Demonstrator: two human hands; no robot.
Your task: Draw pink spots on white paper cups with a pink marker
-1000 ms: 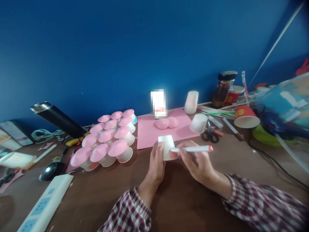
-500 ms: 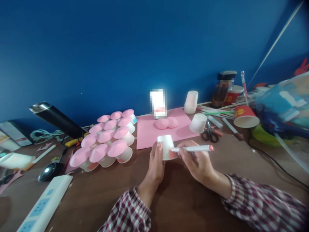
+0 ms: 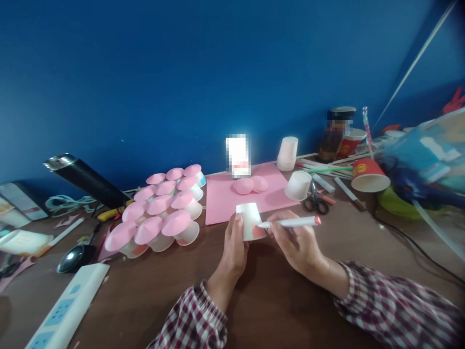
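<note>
My left hand (image 3: pixel 234 245) is closed round the side of a white paper cup (image 3: pixel 247 215), which is upside down above the table's front part. An orange-pink coloured patch shows near the cup's rim. Between the fingers of my right hand (image 3: pixel 296 240) is a white marker (image 3: pixel 296 222) with a reddish end, its tip against the cup beside the patch. Just beyond lies a pink paper sheet (image 3: pixel 221 201) bearing two pink paper cones (image 3: pixel 243 186). Another white cup (image 3: pixel 298 185) stands at the sheet's right edge.
Several cups topped with pink paper cones (image 3: pixel 160 205) stand in rows at left. Scissors (image 3: pixel 315 202), markers (image 3: pixel 323 183), a red paper cup (image 3: pixel 368 175) and stacked cups (image 3: pixel 287 154) are at right. A power strip (image 3: pixel 69 308) and a black flask (image 3: pixel 87 177) lie on the left.
The marker's tip has shifted very slightly right along the cup, and the cup has tilted a touch leftward. Both hands keep their hold.
</note>
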